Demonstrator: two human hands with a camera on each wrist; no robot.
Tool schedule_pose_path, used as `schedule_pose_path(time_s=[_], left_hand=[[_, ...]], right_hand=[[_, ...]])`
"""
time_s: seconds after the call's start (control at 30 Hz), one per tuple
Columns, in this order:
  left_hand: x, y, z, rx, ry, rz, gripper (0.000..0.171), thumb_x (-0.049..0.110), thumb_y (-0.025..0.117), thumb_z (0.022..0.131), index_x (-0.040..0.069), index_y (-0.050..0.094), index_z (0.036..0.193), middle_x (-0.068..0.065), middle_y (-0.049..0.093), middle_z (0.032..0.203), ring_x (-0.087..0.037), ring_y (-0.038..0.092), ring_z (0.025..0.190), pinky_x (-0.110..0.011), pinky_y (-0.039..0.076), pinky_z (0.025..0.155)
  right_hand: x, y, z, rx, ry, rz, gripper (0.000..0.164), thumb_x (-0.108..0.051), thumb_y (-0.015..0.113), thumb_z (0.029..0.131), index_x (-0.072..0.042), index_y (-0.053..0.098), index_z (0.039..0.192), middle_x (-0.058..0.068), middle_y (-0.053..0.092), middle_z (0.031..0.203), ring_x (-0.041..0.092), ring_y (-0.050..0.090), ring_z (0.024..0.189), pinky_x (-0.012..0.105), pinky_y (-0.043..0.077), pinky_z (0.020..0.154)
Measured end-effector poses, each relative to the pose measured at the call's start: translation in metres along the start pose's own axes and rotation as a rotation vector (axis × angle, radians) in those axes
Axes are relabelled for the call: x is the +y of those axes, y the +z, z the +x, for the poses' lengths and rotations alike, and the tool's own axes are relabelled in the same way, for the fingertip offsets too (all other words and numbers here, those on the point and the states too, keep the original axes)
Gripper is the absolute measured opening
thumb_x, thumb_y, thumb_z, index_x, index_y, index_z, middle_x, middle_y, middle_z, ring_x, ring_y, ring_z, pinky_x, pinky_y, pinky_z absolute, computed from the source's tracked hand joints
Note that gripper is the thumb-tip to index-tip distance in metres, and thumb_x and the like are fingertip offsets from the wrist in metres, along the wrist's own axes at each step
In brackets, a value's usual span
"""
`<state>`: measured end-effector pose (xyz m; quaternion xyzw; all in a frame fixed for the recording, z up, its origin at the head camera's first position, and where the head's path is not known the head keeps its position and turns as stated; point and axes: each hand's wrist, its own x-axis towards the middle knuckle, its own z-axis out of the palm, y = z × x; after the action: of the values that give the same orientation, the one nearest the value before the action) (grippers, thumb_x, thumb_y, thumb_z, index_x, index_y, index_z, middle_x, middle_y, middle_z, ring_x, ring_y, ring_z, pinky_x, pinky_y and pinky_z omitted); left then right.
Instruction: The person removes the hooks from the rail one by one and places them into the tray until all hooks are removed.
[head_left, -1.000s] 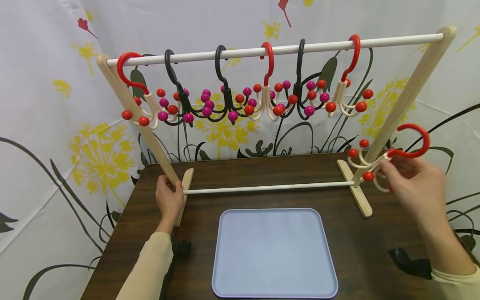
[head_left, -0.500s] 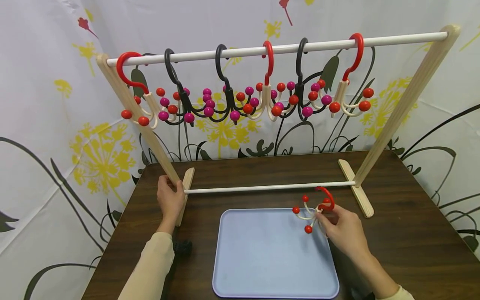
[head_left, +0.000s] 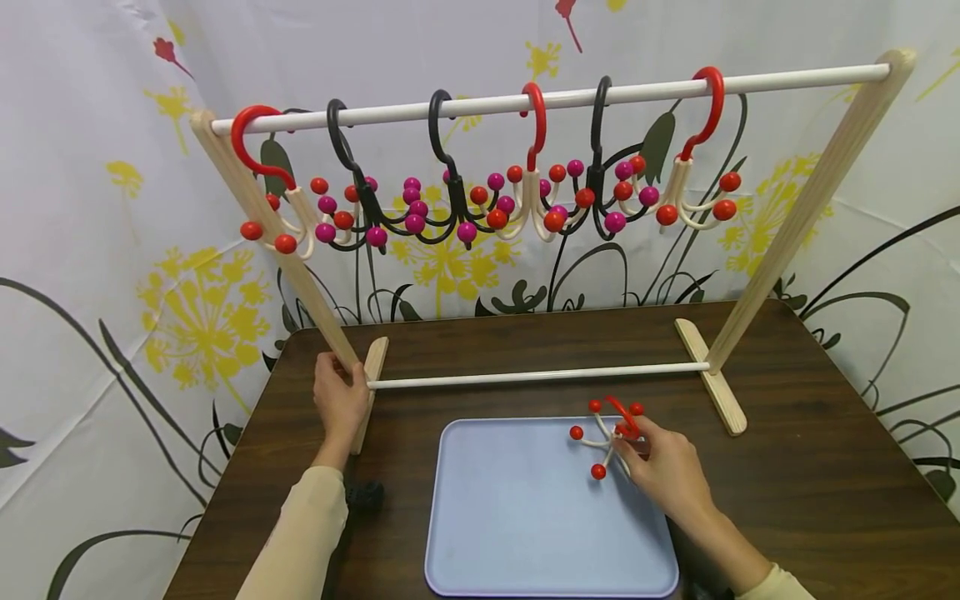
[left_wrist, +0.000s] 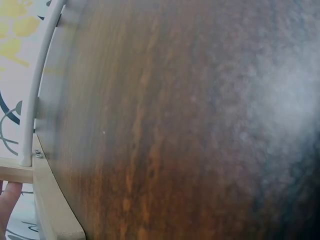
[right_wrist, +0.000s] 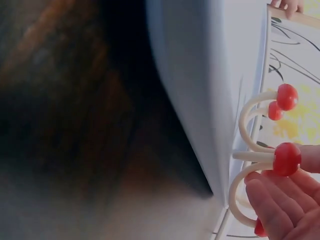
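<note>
My right hand (head_left: 671, 471) holds a hook hanger (head_left: 617, 433) by its middle, over the upper right part of a pale blue tray (head_left: 525, 517). The hanger has a red hook and curved cream arms tipped with red balls (right_wrist: 287, 159). In the right wrist view its arms are close to the tray surface; I cannot tell whether they touch it. At the left, my left hand (head_left: 341, 404) grips the foot of a wooden upright (head_left: 318, 308) of the hanging rack. The left wrist view shows only part of a finger (left_wrist: 9, 200) beneath the wood.
Across the top, a white rail (head_left: 487, 105) carries several more hangers, some red and cream, some black (head_left: 456, 196) with magenta balls. A lower white bar (head_left: 536, 376) joins the rack's wooden feet (head_left: 723, 402). Behind the dark wooden table (head_left: 525, 342) hangs a flowered curtain (head_left: 187, 333).
From beside the right upright, my right hand has brought the red and cream hanger leftward and down over the tray. My left hand stays at the left upright.
</note>
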<state>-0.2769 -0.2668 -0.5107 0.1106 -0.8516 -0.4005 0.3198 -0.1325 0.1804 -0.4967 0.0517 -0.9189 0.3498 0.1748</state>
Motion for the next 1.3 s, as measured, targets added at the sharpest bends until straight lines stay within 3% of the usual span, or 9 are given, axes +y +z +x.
schedule_pose_path(time_s=[0.4, 0.83, 1.0, 1.17, 1.3], left_hand=[[0.0, 0.0, 0.001, -0.011, 0.016, 0.012, 0.027, 0.012, 0.061, 0.088, 0.003, 0.05, 0.111, -0.016, 0.054, 0.1, -0.033, 0.056, 0.09, -0.05, 0.04, 0.077], [-0.001, -0.001, 0.001, -0.011, 0.006, 0.017, 0.028, 0.014, 0.062, 0.089, 0.004, 0.05, 0.112, -0.016, 0.054, 0.1, -0.034, 0.056, 0.09, -0.05, 0.04, 0.076], [-0.001, 0.0, 0.0, -0.003, 0.026, 0.013, 0.027, 0.012, 0.062, 0.088, 0.003, 0.05, 0.11, -0.016, 0.054, 0.099, -0.033, 0.056, 0.09, -0.049, 0.039, 0.076], [0.0, 0.0, 0.0, 0.003, 0.038, 0.009, 0.027, 0.01, 0.063, 0.087, 0.002, 0.049, 0.109, -0.017, 0.053, 0.098, -0.033, 0.055, 0.089, -0.049, 0.039, 0.076], [0.001, -0.001, -0.001, -0.003, 0.033, 0.016, 0.028, 0.011, 0.062, 0.088, 0.002, 0.049, 0.11, -0.017, 0.053, 0.098, -0.034, 0.055, 0.09, -0.05, 0.039, 0.077]], right_hand=[[-0.002, 0.0, -0.002, -0.027, -0.015, -0.047, 0.023, -0.017, 0.079, 0.077, -0.013, 0.067, 0.096, 0.01, 0.073, 0.084, 0.028, 0.071, 0.073, 0.042, 0.053, 0.058], [-0.01, -0.009, 0.001, -0.083, -0.014, -0.028, 0.035, -0.015, 0.08, 0.076, -0.009, 0.069, 0.109, 0.006, 0.074, 0.086, 0.016, 0.07, 0.071, 0.031, 0.052, 0.059], [-0.016, -0.024, 0.004, -0.141, -0.008, -0.009, 0.039, -0.01, 0.081, 0.074, -0.008, 0.067, 0.11, 0.008, 0.073, 0.09, 0.016, 0.069, 0.071, 0.028, 0.052, 0.057], [-0.02, -0.048, 0.011, -0.218, -0.002, 0.025, 0.045, 0.0, 0.072, 0.078, -0.005, 0.062, 0.122, 0.013, 0.07, 0.107, 0.023, 0.071, 0.085, 0.032, 0.055, 0.065], [-0.029, -0.077, 0.024, -0.209, -0.074, 0.027, 0.047, 0.011, 0.064, 0.08, -0.003, 0.061, 0.125, 0.014, 0.067, 0.114, 0.026, 0.069, 0.093, 0.035, 0.054, 0.073]])
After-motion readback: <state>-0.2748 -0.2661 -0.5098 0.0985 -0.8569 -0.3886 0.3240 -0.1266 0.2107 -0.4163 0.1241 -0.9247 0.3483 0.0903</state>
